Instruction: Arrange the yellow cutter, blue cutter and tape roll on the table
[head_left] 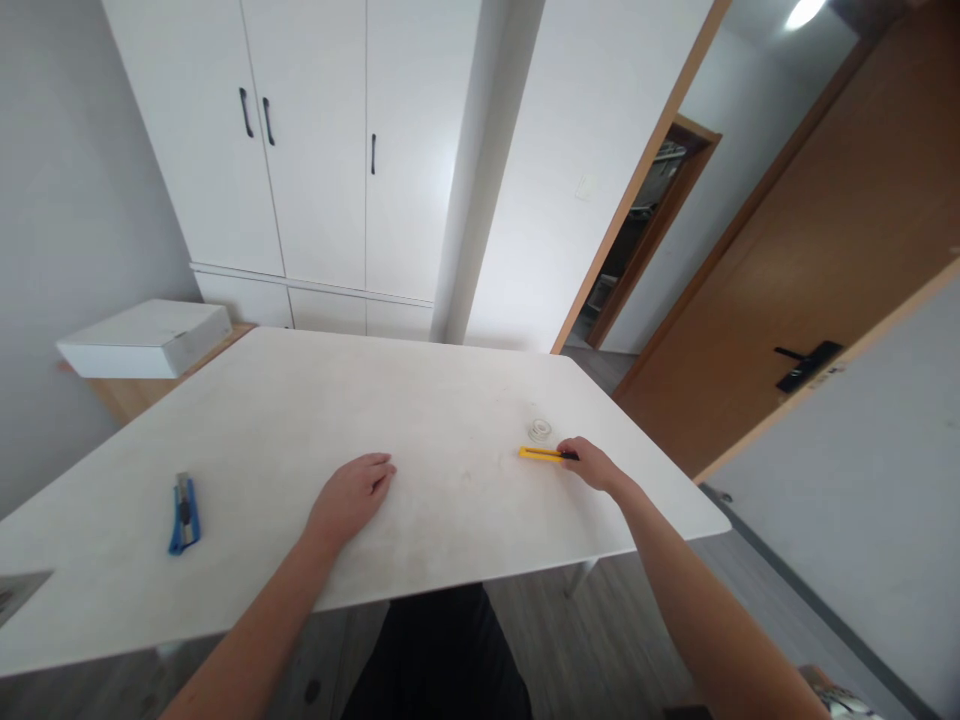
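Note:
My right hand (pixel 589 463) pinches the black end of a slim yellow box cutter (pixel 538 454), which points left just over or on the white table. Right behind the cutter is a clear roll of tape (pixel 539 430). On the table left of centre rests my left hand (pixel 351 503), holding nothing, its fingers stretched toward the right. A blue box cutter (pixel 184 513) lies farther left, apart from both hands.
The white table (pixel 420 400) spans the view, its front edge close to my body. A white box (pixel 150 338) sits on a wooden surface at the left. White cupboards (pixel 322 150) stand behind; a brown door (pixel 787 230) is at the right.

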